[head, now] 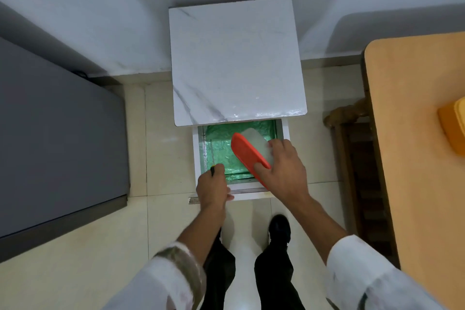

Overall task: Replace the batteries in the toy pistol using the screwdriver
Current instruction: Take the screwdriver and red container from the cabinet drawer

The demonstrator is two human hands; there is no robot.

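We stand over a marble-topped table (236,58) whose drawer (196,158) is open and lined in green. Above the drawer our right hand (284,171) grips a clear box (247,153) with a red lid, tilted on edge. By the drawer's left wall our left hand (212,186) holds the screwdriver (212,156) by its handle, the shaft pointing away from us

One white marble-patterned square table (234,58) with one open green-lined drawer (196,158); one slim metal-shafted screwdriver (212,158); one translucent plastic box with a red lid (247,156); two hands, left hand (212,189) and right hand (283,171); one orange-topped table (415,146).
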